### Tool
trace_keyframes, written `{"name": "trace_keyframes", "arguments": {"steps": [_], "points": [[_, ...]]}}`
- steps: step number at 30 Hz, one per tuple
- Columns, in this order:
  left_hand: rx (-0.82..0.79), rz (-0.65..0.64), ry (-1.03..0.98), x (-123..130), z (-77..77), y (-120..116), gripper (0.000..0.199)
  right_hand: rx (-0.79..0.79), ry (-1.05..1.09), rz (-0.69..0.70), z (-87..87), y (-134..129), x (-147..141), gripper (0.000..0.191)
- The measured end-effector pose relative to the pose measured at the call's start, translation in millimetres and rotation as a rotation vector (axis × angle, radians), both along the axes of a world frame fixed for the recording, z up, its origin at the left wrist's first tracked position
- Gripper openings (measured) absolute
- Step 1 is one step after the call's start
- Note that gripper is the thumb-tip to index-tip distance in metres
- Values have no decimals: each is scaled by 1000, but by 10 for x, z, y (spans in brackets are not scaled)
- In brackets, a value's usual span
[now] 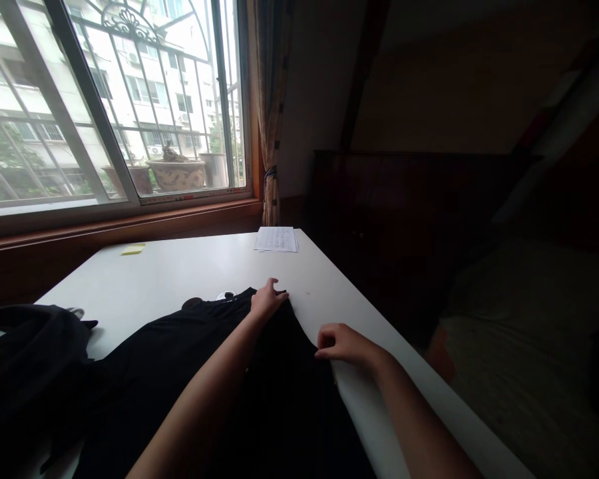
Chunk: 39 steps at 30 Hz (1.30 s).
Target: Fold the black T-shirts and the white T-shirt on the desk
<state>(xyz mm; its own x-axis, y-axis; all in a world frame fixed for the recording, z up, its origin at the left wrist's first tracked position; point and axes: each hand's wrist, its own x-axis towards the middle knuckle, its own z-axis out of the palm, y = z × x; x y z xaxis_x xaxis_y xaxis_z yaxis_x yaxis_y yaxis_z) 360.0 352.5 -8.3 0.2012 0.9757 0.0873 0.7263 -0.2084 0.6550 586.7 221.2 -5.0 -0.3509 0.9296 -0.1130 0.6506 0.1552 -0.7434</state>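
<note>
A black garment (289, 386) lies spread over the white table (199, 259), its far edge narrowing towards the table's right side. My left hand (267, 299) is at the far right corner of the cloth, its fingers closed on the fabric there. Nearer to me, my right hand (347, 344) has finger and thumb pinched at the garment's right edge. Its other fingers are curled in. Just beyond the far edge of the garment, a dark round thing (192, 303) and a small white-rimmed round thing (226, 295) show partly.
More dark cloth (34, 339) is heaped at the left. Printed sheets of paper (276, 239) lie at the table's far right corner, and a yellow paper pad (133, 249) at the far left. A barred window (154, 100) and tied curtain (270, 133) stand behind.
</note>
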Motion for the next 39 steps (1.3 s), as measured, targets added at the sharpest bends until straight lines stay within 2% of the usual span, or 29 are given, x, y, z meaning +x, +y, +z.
{"name": "trace_keyframes", "arguments": {"steps": [3, 8, 13, 15, 18, 20, 22, 27, 32, 39], "points": [[-26, 16, 43, 47, 25, 5, 63, -12, 14, -6, -7, 5, -3, 20], [38, 45, 49, 126, -47, -28, 39, -28, 40, 8, -3, 12, 1, 20], [209, -47, 47, 51, -25, -97, 49, -31, 57, 8, 4, 18, 5, 20], [283, -128, 46, -10, 31, -158, 49, -31, 58, 3, 6, 19, 2, 21], [403, -409, 72, -117, 71, -292, 43, -37, 47, -2, 4, 21, -4, 20], [417, -586, 127, -189, 31, -387, 43, -27, 29, -1, 2, 22, -8, 20], [357, -642, 203, -247, -52, -458, 47, -13, 11, 2, -1, 21, -10, 21], [289, -527, 304, -285, -217, -439, 54, -7, -13, -25, -11, 6, 16, 26], [264, -409, 342, -249, -211, -300, 54, -34, -1, -34, 14, -12, 82, 27], [300, -350, 334, -224, -234, -269, 50, -143, -17, -31, 53, -42, 107, 28]]}}
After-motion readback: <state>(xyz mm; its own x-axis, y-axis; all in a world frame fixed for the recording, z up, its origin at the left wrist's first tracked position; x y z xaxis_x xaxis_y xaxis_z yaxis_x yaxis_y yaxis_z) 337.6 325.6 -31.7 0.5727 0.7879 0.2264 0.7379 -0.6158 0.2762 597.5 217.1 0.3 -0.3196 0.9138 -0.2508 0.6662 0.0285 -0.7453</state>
